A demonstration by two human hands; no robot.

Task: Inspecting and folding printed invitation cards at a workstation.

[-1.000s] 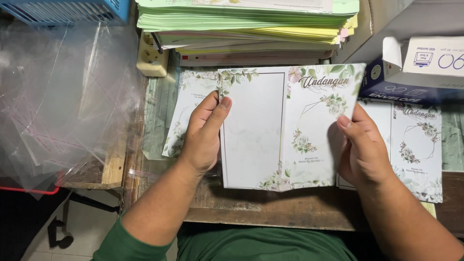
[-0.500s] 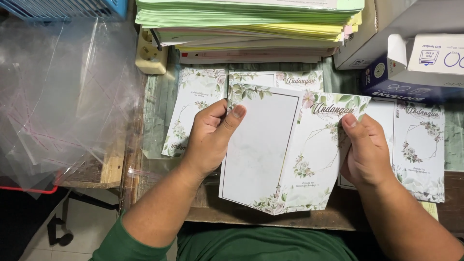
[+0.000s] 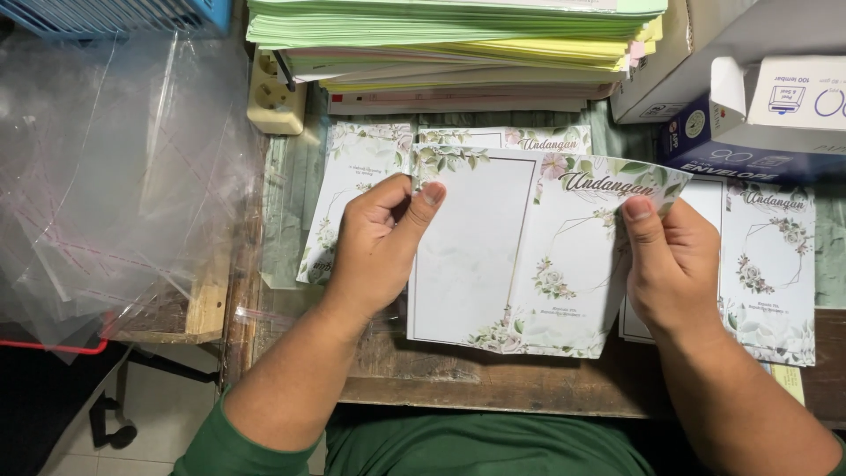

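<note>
I hold an unfolded white card with green leaves and pale flowers (image 3: 520,256) above a worn wooden table (image 3: 493,383). My left hand (image 3: 381,242) pinches its left edge, thumb on top. My right hand (image 3: 671,264) grips its right edge, which curls upward. Under the card lie more floral cards: one (image 3: 348,198) to the left, one (image 3: 502,138) behind, one (image 3: 771,264) to the right.
A tall stack of green, yellow and white paper (image 3: 458,48) fills the back of the table. Clear plastic sleeves (image 3: 115,185) pile up at the left. A cream power socket (image 3: 275,101) sits by the stack. A blue and white envelope box (image 3: 758,115) stands at the back right.
The card was lifted off the pile and tilted clockwise. Its right panel now bends up in my right hand, and the card behind it shows.
</note>
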